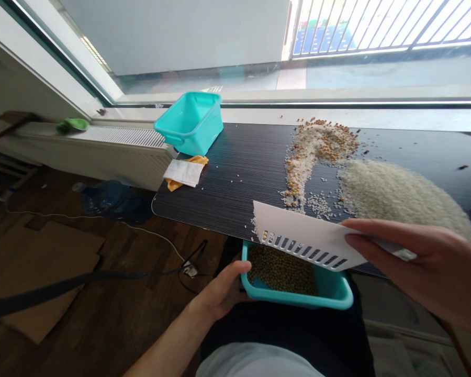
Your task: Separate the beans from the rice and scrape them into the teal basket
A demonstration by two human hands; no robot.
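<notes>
My left hand (227,288) grips the left end of a turquoise bin (294,299) just below the table's front edge, thumb over the rim. Small greenish-brown grains like beans or lentils (282,269) lie in it. In my right hand (424,262) is a flat white plastic piece with a row of slots (298,225), pinched at its right end. It stands tilted at the table edge, partly over the bin. A few white and yellow grains show at its left end and through its slots. Behind it, white grains mixed with orange-brown ones (298,173) trail across the table.
A large pile of white, rice-like grains (400,193) lies on the dark table (247,157) at right. A second turquoise bin (208,131) stands at the back left, near a folded white cloth (184,172) on an orange one. A window runs behind; a large blue bottle (113,199) lies on the floor.
</notes>
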